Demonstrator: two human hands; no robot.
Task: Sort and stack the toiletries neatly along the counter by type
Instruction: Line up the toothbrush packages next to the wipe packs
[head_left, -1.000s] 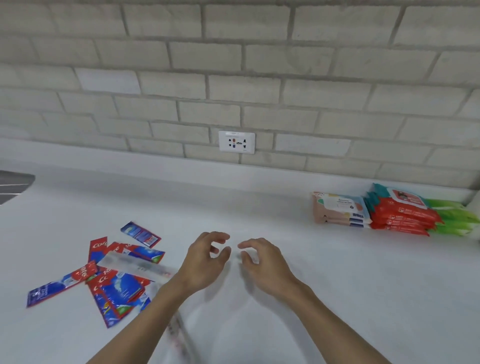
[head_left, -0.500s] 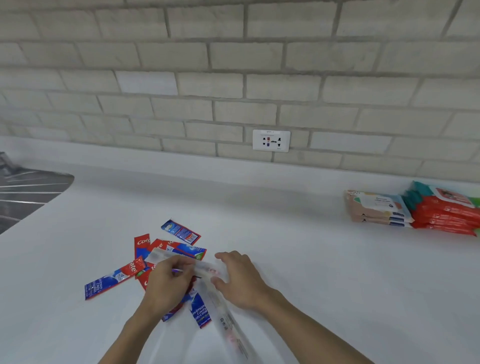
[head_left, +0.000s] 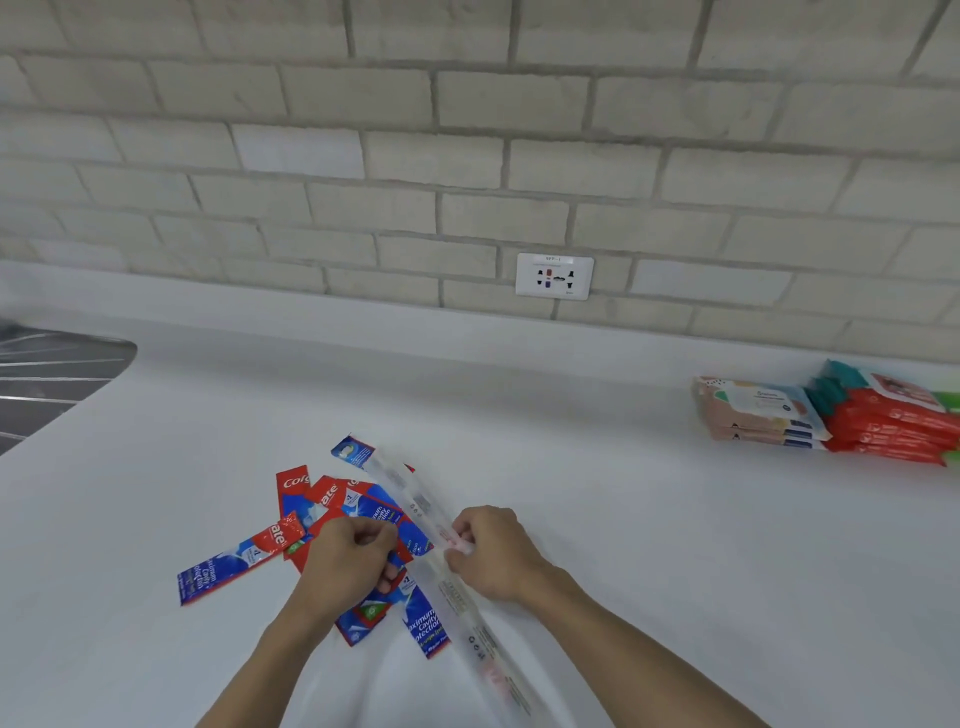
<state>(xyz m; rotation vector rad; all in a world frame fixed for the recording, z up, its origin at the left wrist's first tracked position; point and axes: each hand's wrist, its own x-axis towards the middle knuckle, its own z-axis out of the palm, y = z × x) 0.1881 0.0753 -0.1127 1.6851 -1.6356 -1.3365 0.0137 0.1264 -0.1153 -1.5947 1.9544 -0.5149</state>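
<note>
White counter (head_left: 623, 519) runs below a pale brick wall (head_left: 467, 156) with a socket plate (head_left: 554, 276); a dark sink (head_left: 47, 379) is cut off at the left edge. A loose heap of toothpaste sachets (head_left: 363, 506) lies near the front of the counter, directly under and beyond the two hands. The left hand (head_left: 353, 564) rests on the heap with its fingers curled down into it; it may be pinching a sachet, but its knuckles hide the fingertips and I cannot tell. Just beside it, the right hand (head_left: 493, 553) pinches a long clear packet (head_left: 415, 501) between thumb and fingers. That packet lies slantwise across the heap, its far end by a blue sachet and its near end running out of the bottom of the view, blurred. Its contents are hard to make out. One sachet (head_left: 234, 566) lies a little apart to the left.

The sachets are red and blue, with parts of "Colgate" and "Maximum Cavity Protection" readable. Well apart at the right, against the wall, sit stacked wipe packs: a beige stack (head_left: 758, 415) touching a red stack (head_left: 893, 431), which the frame edge cuts off. Their print is too small to read.
</note>
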